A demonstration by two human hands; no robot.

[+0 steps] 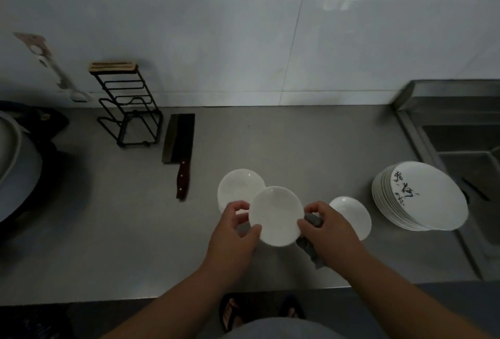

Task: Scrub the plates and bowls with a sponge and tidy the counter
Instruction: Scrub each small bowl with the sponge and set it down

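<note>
Above the steel counter (270, 149) I hold a small white plate (276, 215) between both hands. My left hand (232, 233) pinches its left rim with thumb and fingers. My right hand (332, 233) grips a grey sponge cloth (311, 248) against the plate's right rim. Behind the held plate a second small white plate (239, 186) lies on the counter. A white bowl (354, 214) sits to the right, partly hidden by my right hand. Further right stands a stack of larger white plates (419, 198) with dark brush markings on the top one.
A cleaver (180, 146) with a red-brown handle lies at centre left. Behind it stands a black wire rack (130, 111) against the tiled wall. A dark wok with a lid (16, 165) fills the left edge. The sink (460, 136) is at the right.
</note>
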